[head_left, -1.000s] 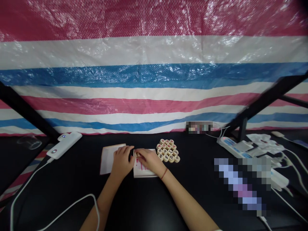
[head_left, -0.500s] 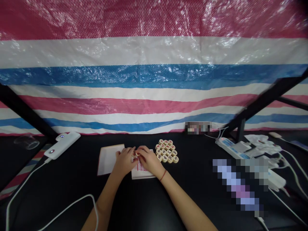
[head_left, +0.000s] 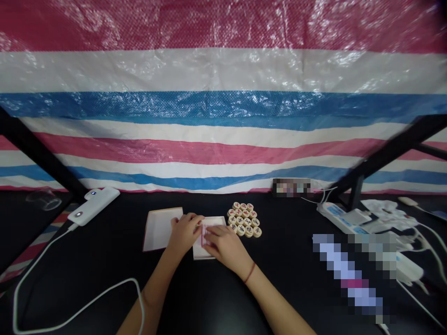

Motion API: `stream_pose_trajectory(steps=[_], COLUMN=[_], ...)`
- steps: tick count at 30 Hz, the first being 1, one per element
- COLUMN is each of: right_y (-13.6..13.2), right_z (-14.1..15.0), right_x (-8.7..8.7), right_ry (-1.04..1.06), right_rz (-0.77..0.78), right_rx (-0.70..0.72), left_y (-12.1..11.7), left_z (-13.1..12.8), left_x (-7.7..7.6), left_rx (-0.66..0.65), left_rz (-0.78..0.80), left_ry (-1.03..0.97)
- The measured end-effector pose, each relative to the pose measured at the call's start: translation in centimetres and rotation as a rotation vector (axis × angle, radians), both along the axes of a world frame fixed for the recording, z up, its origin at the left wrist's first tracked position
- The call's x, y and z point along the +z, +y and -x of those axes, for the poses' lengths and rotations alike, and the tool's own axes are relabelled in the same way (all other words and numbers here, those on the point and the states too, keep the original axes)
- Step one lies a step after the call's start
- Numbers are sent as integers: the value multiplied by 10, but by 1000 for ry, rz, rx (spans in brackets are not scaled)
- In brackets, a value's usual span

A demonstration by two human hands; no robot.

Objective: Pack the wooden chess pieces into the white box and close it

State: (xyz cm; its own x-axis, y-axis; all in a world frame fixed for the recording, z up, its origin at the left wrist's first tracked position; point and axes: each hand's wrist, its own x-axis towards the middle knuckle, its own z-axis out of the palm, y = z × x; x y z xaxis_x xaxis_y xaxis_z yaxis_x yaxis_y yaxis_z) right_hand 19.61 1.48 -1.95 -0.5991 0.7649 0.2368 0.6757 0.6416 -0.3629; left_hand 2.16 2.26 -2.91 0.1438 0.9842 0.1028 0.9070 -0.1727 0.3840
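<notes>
I see the left hand (head_left: 184, 233) with fingers clamped on a round piece (head_left: 199, 223), while right hand (head_left: 226, 244) has fingers over white box (head_left: 203, 255), their grip I cannot tell.

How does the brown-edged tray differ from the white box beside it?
The tray has a brown edge; the box has white sides. The box shows pink lines within; the tray's visible inside is plain. The right hand covers part of the box, not the tray.

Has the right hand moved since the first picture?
Yes. Against the grouped round pieces, the right hand has shifted to the right and closer to the person.
</notes>
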Motion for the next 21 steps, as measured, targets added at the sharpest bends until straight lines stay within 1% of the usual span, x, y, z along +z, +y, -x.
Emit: stream_pose_trajectory(steps=[3,7,13,17,19,21], right_y=[-8,-5,-5,-5,0,11], right_z=[-3,-8,-10,-10,-16,-26], right_x=[-1,1,0,-2,-1,3], right_ry=[-53,-57,-7,38,87,126], right_rz=[12,52,74,46,16,-25], right_rx=[5,6,-16,-26,-65,-145], left_y=[0,0,-1,-1,-1,-1], left_z=[0,-1,-1,-1,-1,-1], left_x=[-1,-1,1,1,0,-1], left_rx=[-10,2,21,21,9,1], left_rz=[6,-9,-17,-22,-8,6], left_ry=[5,6,-8,-1,-4,-7])
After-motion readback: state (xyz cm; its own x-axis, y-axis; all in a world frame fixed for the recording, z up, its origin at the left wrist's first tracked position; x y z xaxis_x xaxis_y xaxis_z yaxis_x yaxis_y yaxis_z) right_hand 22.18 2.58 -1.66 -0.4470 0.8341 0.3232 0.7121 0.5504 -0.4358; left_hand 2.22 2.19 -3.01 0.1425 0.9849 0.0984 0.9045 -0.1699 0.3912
